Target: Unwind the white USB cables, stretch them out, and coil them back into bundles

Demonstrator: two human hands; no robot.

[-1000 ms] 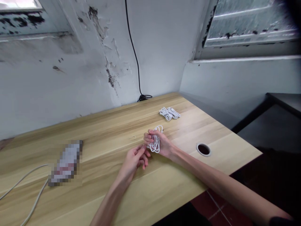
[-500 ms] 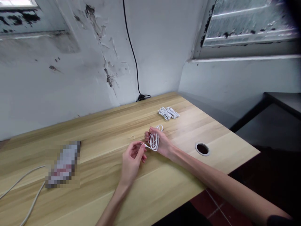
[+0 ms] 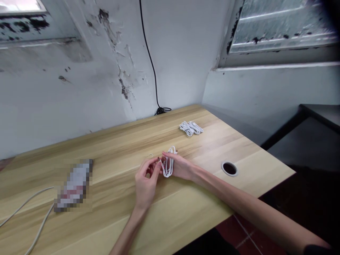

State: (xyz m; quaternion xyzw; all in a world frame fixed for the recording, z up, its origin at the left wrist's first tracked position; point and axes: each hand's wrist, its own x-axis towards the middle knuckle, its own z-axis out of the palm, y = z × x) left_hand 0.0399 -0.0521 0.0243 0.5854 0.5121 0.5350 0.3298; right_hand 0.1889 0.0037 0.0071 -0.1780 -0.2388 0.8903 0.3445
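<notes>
A white cable [image 3: 168, 170], wound in loose loops, is held between my two hands above the table. My right hand [image 3: 180, 166] grips the loops, thumb in front. With thumb and fingers, my left hand [image 3: 147, 177] pinches the cable's plug end, a dark metal tip showing above the fingertips. Just behind my left hand a thin, pale, curved tie [image 3: 150, 155] lies on the wood. Farther back, two white cable bundles [image 3: 190, 128] rest side by side, the left one bound with a dark tie.
A blurred-out grey object [image 3: 73, 186] lies at the left of the wooden table [image 3: 111, 219], beside a pale cord [image 3: 39, 226]. A round cable hole [image 3: 229, 169] is at the right. Black cable [image 3: 160, 110] hangs down the wall and coils at the table's back edge.
My right hand and the looped cable have moved left and slightly down, closer to my left hand. The plug end now points more upward, and the loops hang narrower.
</notes>
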